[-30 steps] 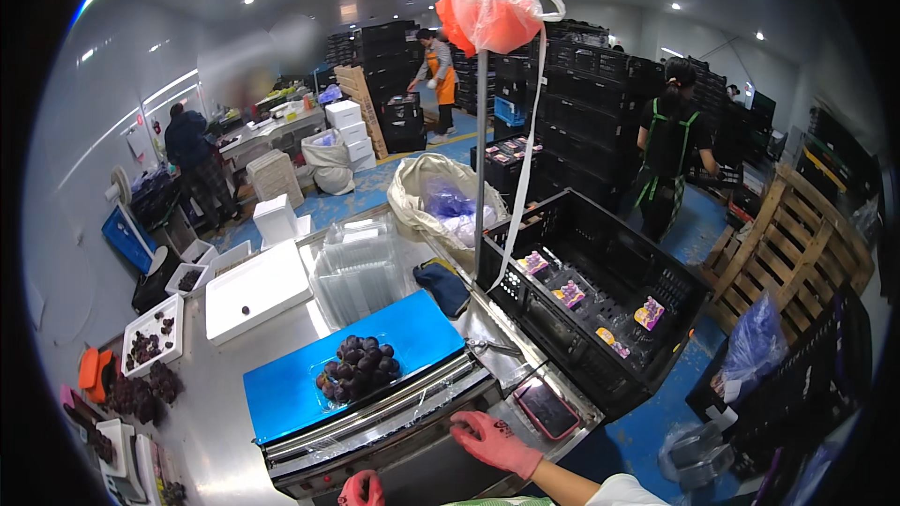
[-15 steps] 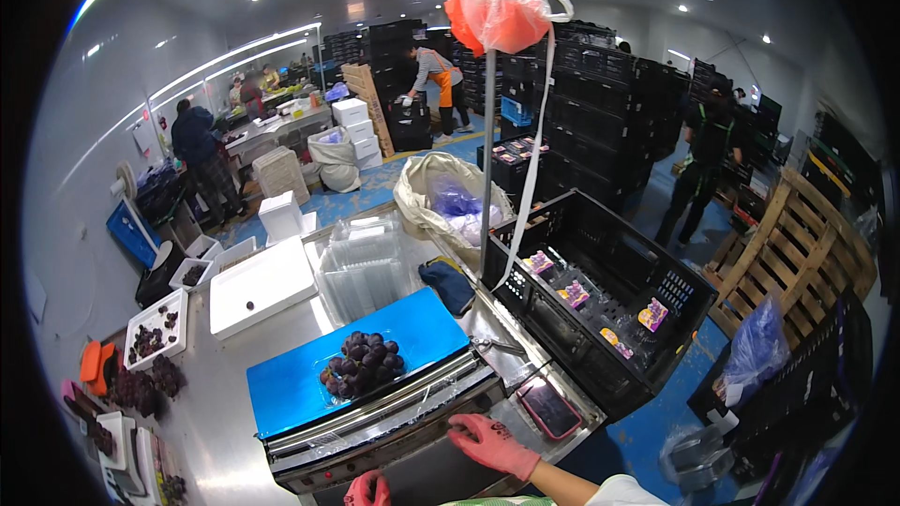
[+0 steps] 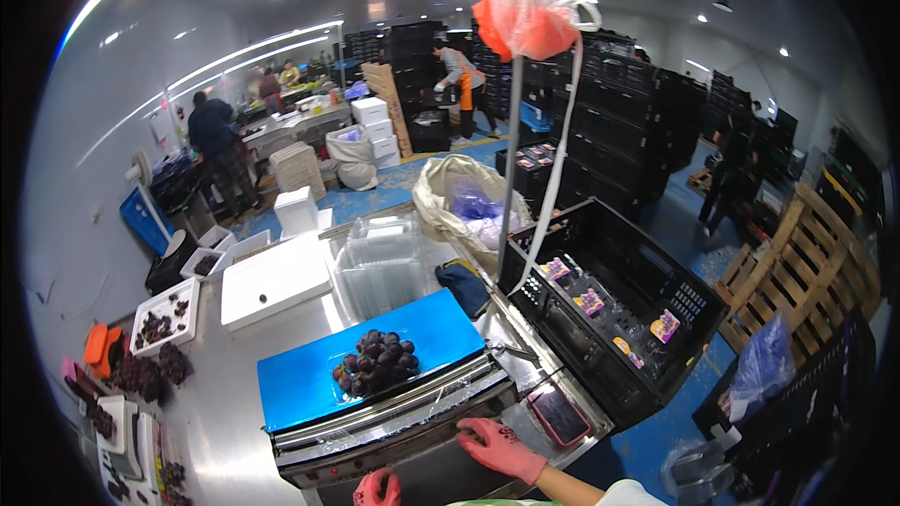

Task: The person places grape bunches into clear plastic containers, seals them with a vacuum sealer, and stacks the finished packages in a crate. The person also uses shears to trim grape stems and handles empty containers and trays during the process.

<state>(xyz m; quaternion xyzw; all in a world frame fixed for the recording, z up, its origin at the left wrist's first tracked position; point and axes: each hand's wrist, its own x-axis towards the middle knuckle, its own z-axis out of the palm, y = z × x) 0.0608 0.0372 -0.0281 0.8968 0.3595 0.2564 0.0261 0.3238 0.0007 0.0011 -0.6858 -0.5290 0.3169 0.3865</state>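
While a bunch of dark grapes [image 3: 377, 363] sits in a clear tray on the blue plate [image 3: 292, 382] of a wrapping machine [image 3: 427, 445], both gloved hands are low in frame, near the machine's front. R hand [image 3: 502, 450], pink glove: palm down over the front edge, fingers loosely spread, pointing L; contact w/ the metal unclear. Phone [image 3: 560, 414], dark screen, pinkish case, lies just beside it on the R. L hand [image 3: 378, 487], also pink glove: at bottom edge, fingers bent, partly cut off, so can't tell if spread or pinching. Rest of steel desk [image 3: 220, 403]: stacked clear containers [image 3: 380, 267] behind the plate, dark pouch [image 3: 462, 286] to their R, white foam lid [image 3: 277, 286] w/ 1 grape on it, foam box [image 3: 192, 319] w/ loose grapes far L. Black crate [image 3: 628, 248] at R, next to desk, has a few packs w/ purple-yellow labels.
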